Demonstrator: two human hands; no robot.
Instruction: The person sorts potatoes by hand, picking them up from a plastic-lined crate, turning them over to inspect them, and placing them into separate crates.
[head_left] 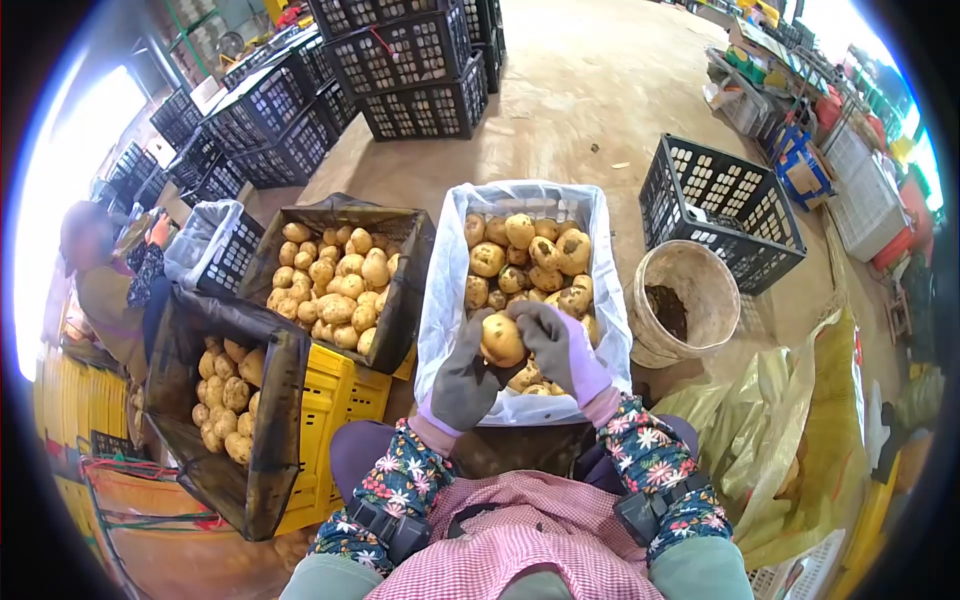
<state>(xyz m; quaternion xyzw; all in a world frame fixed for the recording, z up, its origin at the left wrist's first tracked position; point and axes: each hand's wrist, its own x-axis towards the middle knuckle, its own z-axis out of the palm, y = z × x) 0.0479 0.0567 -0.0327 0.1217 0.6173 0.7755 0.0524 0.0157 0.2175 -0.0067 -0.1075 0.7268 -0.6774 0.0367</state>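
While a single potato (502, 342) is held over the near part of the white-lined crate (606, 300), loose potatoes (545, 253), some smeared with soil, are contained within that crate's liner. To the left of the white-lined crate, a dark-lined crate (408, 312) is filled with paler potatoes (345, 280); nearer the wearer on that same side, a second dark-lined crate (283, 395) is seen tilted beside yellow crates (325, 430), with more potatoes (230, 405) gathered inside. Just right of the white-lined crate, a pale bucket (655, 335) is placed, and dark matter is held at its bottom. Beyond the bucket, farther right of the white-lined crate, a black crate (720, 178) is set on the floor (560, 110); its contents cannot be made out clearly.

The potato is gripped between both gloved hands: its left side is clasped by the left grip (466, 375), and its upper right is pressed by the fingers of the right grip (560, 345). Both forearms, covered by floral sleeves (395, 475), are extended forward toward the white-lined crate and angled inward, with the fingers curled around the potato
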